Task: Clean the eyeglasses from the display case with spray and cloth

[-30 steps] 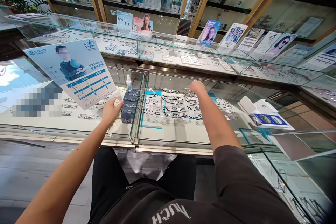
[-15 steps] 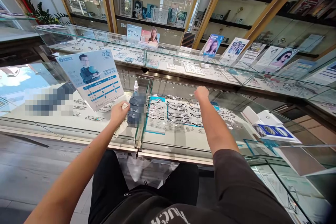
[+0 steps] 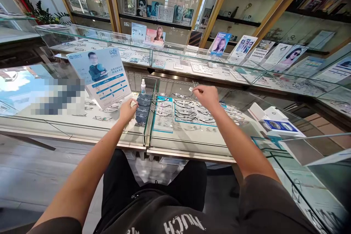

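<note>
My left hand (image 3: 128,110) is closed around a bunched cream cloth (image 3: 133,104), part of which hangs below the fingers. Over the glass counter, my right hand (image 3: 207,95) pinches a thin pair of glasses (image 3: 193,85) with a small white tag; most of the frame is hard to make out. Beneath that hand, rows of eyeglass frames (image 3: 186,112) lie on a blue-edged display inside the case. A small white spray bottle (image 3: 143,86) stands behind the left hand, near a dark tray (image 3: 143,109) with several frames.
A tilted printed sign (image 3: 102,76) stands left of my left hand. At the right, an open white and blue box (image 3: 279,121) rests on the glass counter (image 3: 189,142). A second glass showcase (image 3: 175,64) runs behind, with picture cards along it.
My right hand has drawn back leftward and the tagged glasses now show at its fingertips. The left hand still grips the cloth, slightly higher in view.
</note>
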### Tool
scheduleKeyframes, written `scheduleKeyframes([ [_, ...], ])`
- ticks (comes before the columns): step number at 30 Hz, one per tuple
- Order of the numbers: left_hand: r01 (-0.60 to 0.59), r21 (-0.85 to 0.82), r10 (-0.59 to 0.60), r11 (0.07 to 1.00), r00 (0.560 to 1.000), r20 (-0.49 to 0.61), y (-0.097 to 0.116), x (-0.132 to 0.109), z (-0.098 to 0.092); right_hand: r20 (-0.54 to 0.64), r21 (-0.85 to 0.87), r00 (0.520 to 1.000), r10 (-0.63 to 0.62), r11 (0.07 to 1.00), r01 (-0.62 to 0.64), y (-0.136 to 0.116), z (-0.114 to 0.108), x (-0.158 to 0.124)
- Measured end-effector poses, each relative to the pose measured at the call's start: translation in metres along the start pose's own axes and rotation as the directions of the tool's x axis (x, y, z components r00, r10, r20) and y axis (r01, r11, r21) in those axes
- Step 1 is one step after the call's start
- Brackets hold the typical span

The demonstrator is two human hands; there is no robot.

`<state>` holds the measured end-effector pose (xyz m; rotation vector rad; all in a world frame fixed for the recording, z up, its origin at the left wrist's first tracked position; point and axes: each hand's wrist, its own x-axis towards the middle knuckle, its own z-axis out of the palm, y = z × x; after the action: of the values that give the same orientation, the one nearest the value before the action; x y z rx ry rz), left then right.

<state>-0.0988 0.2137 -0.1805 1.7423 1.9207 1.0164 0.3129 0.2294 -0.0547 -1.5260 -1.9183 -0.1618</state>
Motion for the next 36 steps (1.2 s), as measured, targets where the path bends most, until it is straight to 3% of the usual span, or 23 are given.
scheduleKeyframes([
  [4, -0.01, 0.118, 0.01, 0.993, 1.0, 0.006, -0.003, 0.004, 0.002, -0.097, 0.193, 0.981, -0.165, 0.964, 0.181, -0.033, 0.019, -0.062],
  [8, -0.059, 0.202, 0.059, 0.978, 0.998, 0.006, 0.0, 0.002, 0.005, -0.184, 0.267, 0.962, -0.204, 0.931, 0.248, -0.057, 0.052, -0.116],
  [13, -0.133, 0.302, 0.146, 0.944, 0.989, -0.02, 0.01, -0.006, 0.008, -0.303, 0.304, 0.921, -0.245, 0.891, 0.338, -0.073, 0.092, -0.152],
  [15, -0.21, 0.343, 0.248, 0.916, 0.966, -0.07, 0.013, -0.009, 0.007, -0.335, 0.299, 0.91, -0.245, 0.888, 0.349, -0.075, 0.104, -0.155],
  [19, -0.392, 0.382, 0.483, 0.837, 0.857, -0.18, 0.022, -0.017, 0.005, -0.335, 0.259, 0.916, -0.222, 0.913, 0.316, -0.074, 0.12, -0.152],
  [21, -0.487, 0.277, 0.538, 0.828, 0.83, -0.148, 0.032, -0.022, 0.007, -0.324, 0.239, 0.923, -0.209, 0.926, 0.294, -0.073, 0.124, -0.149],
  [23, -0.53, 0.019, 0.531, 0.848, 0.847, -0.04, 0.045, -0.027, 0.012, -0.317, 0.228, 0.925, -0.21, 0.93, 0.289, -0.073, 0.126, -0.148],
  [25, -0.467, -0.239, 0.498, 0.851, 0.863, 0.089, 0.059, -0.03, 0.023, -0.32, 0.224, 0.921, -0.223, 0.927, 0.302, -0.073, 0.126, -0.148],
  [27, -0.386, -0.373, 0.474, 0.844, 0.861, 0.182, 0.069, -0.031, 0.035, -0.331, 0.222, 0.913, -0.238, 0.921, 0.321, -0.073, 0.125, -0.149],
  [32, -0.165, -0.587, 0.462, 0.793, 0.79, 0.403, 0.074, -0.031, 0.056, -0.339, 0.252, 0.894, -0.292, 0.888, 0.385, -0.075, 0.119, -0.15],
  [36, -0.037, -0.655, 0.451, 0.754, 0.754, 0.477, 0.067, -0.033, 0.06, -0.319, 0.305, 0.9, -0.297, 0.867, 0.394, -0.077, 0.118, -0.149],
])
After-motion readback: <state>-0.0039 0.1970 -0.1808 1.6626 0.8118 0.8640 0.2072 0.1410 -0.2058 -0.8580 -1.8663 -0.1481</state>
